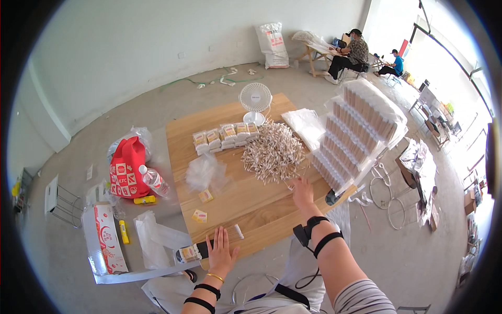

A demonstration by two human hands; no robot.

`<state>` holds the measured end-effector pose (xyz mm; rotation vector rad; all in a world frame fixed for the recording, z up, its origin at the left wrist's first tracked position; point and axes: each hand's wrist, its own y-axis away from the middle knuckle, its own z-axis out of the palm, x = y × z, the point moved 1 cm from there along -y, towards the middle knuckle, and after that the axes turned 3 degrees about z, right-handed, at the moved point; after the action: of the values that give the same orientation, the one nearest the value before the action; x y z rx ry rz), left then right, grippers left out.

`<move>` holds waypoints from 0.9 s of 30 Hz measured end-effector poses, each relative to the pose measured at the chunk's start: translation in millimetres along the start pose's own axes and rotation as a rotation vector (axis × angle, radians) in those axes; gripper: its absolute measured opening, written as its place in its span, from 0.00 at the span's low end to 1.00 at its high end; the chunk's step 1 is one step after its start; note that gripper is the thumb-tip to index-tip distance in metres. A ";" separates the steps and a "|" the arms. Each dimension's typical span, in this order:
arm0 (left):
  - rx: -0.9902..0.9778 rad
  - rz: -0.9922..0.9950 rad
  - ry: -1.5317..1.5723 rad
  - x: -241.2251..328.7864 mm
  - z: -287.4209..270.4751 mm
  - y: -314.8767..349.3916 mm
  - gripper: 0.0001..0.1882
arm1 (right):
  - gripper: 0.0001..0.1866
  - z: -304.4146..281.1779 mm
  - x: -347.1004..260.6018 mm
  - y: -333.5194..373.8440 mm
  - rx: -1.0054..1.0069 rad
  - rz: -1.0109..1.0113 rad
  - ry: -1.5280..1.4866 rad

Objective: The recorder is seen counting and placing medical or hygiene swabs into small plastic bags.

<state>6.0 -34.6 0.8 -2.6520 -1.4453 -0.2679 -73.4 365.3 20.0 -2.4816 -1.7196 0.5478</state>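
Observation:
A heap of loose cotton swabs (273, 152) lies in the middle of the wooden table (251, 201). My right hand (302, 192) is at the heap's near edge, fingers drawn together in what looks like a pinch on a cotton swab; the fingertips are small here. Flat at the table's near left edge, my left hand (221, 252) rests with fingers stretched over a row of cotton swabs (235, 232) on a dark strip. Beside it sits a small labelled packet (189, 254). Two yellow-and-white cards (200, 215) lie farther up, below thin clear plastic bags (205, 172).
Filled swab packets (225, 136) line up near a white fan (255, 102). A large stack of bagged swabs (355, 131) takes up the table's right side. Left of the table are a red bag (128, 167), a bottle (154, 180) and a carton (107, 240). Two people sit working far back.

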 end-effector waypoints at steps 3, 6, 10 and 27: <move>0.003 -0.002 -0.009 -2.7 0.5 1.3 0.47 | 0.15 9.3 5.0 -15.4 0.024 -0.065 -0.033; -0.015 0.006 -0.016 -0.4 -0.2 -0.5 0.48 | 0.08 18.2 7.7 -24.0 -0.017 -0.062 -0.006; -0.011 0.016 0.002 0.8 -3.4 -0.9 0.48 | 0.04 17.8 -6.9 -22.4 0.087 -0.185 -0.065; 0.023 0.018 0.002 -0.6 -3.5 1.6 0.44 | 0.02 47.1 -210.7 90.8 -0.244 -0.463 -0.530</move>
<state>6.7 -36.6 4.1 -2.6449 -1.4139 -0.2515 -73.1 131.6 4.7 -2.0604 -2.5929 1.0596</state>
